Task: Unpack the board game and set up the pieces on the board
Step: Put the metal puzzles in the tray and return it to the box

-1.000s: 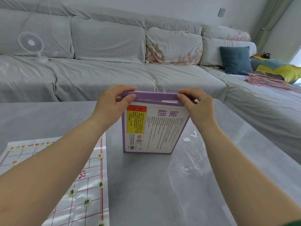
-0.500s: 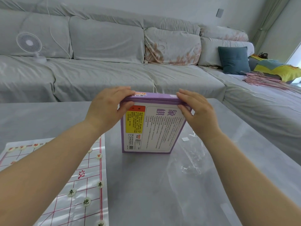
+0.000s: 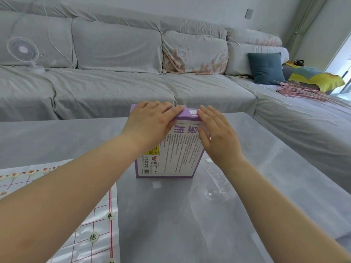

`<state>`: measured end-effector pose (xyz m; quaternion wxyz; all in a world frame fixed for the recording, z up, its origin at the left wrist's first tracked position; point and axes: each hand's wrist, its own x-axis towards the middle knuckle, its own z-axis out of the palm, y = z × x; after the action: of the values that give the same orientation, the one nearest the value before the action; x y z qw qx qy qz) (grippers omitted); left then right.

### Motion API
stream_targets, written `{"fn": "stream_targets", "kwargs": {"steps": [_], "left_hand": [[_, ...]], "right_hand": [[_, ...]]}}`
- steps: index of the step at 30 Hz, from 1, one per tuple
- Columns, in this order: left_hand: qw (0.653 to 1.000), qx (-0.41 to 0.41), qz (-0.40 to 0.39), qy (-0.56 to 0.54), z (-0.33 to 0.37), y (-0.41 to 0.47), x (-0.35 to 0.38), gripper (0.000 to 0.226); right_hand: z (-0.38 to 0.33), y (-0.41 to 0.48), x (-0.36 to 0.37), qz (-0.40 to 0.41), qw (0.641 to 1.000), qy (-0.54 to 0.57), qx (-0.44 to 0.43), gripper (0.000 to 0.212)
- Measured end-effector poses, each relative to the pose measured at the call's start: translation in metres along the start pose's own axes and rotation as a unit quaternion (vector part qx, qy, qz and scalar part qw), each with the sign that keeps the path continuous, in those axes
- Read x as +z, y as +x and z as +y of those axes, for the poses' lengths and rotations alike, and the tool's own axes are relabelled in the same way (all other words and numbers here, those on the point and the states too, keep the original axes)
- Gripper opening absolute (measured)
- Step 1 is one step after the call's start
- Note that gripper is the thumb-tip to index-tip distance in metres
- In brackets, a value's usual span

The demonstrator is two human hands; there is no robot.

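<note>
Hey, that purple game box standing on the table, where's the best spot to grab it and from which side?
Probably the two narrow side edges, near the top, coming from left and right. The purple box stands upright on its short end on the table, tall and thin, so it tips easily. The left hand and right hand already rest at its top corners.

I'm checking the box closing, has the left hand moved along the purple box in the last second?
Yes. The left hand slid from the top left corner of the purple box toward its middle, nearly meeting the right hand, fingers now flat on top.
</note>
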<state>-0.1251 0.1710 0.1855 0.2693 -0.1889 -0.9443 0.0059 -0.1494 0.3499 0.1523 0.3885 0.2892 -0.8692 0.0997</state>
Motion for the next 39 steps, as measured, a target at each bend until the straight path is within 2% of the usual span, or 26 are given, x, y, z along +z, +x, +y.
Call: {"fn": "stream_targets", "kwargs": {"steps": [2,4,6,8,10,12,14,15,19,21,23,24,25,27,28,30,32,33,34,36,37,39], "left_hand": [[1.000,-0.017,-0.009,-0.019,0.000,0.001,0.001,0.048],[0.998,-0.020,-0.025,-0.045,0.000,0.001,-0.007,0.048],[0.995,-0.043,-0.036,-0.087,0.001,-0.004,-0.018,0.048],[0.989,-0.057,-0.058,-0.121,0.006,-0.013,-0.029,0.051],[0.987,-0.067,-0.077,-0.126,0.015,-0.028,-0.037,0.053],[0.985,-0.073,-0.074,-0.140,0.025,-0.045,-0.037,0.053],[0.988,-0.044,-0.029,-0.145,0.036,-0.065,-0.034,0.048],[0.991,-0.018,-0.004,-0.135,0.040,-0.074,-0.031,0.044],[0.990,0.028,0.027,-0.134,0.053,-0.108,-0.008,0.047],[0.984,0.041,0.028,-0.169,0.061,-0.125,0.007,0.052],[0.982,0.046,-0.001,-0.183,0.065,-0.138,0.019,0.047],[0.979,0.023,-0.026,-0.203,0.067,-0.143,0.023,0.047],[0.970,-0.023,-0.043,-0.239,0.070,-0.147,0.025,0.056],[0.932,-0.191,-0.044,-0.305,0.071,-0.152,0.025,0.069],[0.895,-0.299,-0.044,-0.328,0.068,-0.153,0.024,0.066],[0.771,-0.477,-0.081,-0.415,0.060,-0.152,0.024,0.062],[0.625,-0.547,-0.141,-0.538,0.055,-0.148,0.027,0.064],[0.573,-0.558,-0.157,-0.579,0.055,-0.145,0.029,0.063],[0.547,-0.564,-0.161,-0.597,0.057,-0.143,0.031,0.062],[0.532,-0.580,-0.142,-0.600,0.060,-0.140,0.037,0.062],[0.535,-0.583,-0.126,-0.599,0.060,-0.139,0.042,0.061],[0.547,-0.586,-0.098,-0.589,0.058,-0.139,0.050,0.059]], "right_hand": [[-0.001,0.001,-0.006,-0.026,0.996,0.069,0.052,0.039],[0.000,0.003,-0.016,-0.053,0.967,0.189,0.163,0.041],[-0.003,0.002,-0.026,-0.093,0.895,0.319,0.298,0.051],[-0.013,-0.003,-0.039,-0.127,0.809,0.422,0.388,0.046],[-0.026,-0.016,-0.051,-0.138,0.748,0.482,0.434,0.025],[-0.035,-0.032,-0.059,-0.130,0.689,0.527,0.480,0.017],[-0.039,-0.049,-0.065,-0.127,0.627,0.566,0.520,0.010],[-0.040,-0.056,-0.068,-0.122,0.608,0.576,0.532,0.007],[-0.046,-0.085,-0.066,-0.085,0.545,0.603,0.576,0.029],[-0.052,-0.097,-0.059,-0.085,0.503,0.627,0.589,0.026],[-0.057,-0.108,-0.047,-0.103,0.474,0.634,0.603,0.029],[-0.058,-0.114,-0.040,-0.107,0.471,0.628,0.610,0.035],[-0.057,-0.119,-0.034,-0.105,0.473,0.623,0.614,0.037],[-0.054,-0.125,-0.025,-0.088,0.473,0.628,0.612,0.032],[-0.052,-0.128,-0.023,-0.081,0.471,0.634,0.608,0.028],[-0.049,-0.134,-0.019,-0.078,0.468,0.648,0.596,0.021],[-0.047,-0.138,-0.017,-0.083,0.465,0.658,0.587,0.016],[-0.046,-0.139,-0.015,-0.088,0.462,0.663,0.582,0.015],[-0.044,-0.139,-0.014,-0.097,0.464,0.661,0.582,0.015],[-0.037,-0.136,-0.011,-0.120,0.493,0.615,0.604,0.014],[-0.029,-0.136,-0.008,-0.125,0.531,0.565,0.619,0.016],[-0.004,-0.138,0.002,-0.100,0.656,0.399,0.633,0.022]]}}
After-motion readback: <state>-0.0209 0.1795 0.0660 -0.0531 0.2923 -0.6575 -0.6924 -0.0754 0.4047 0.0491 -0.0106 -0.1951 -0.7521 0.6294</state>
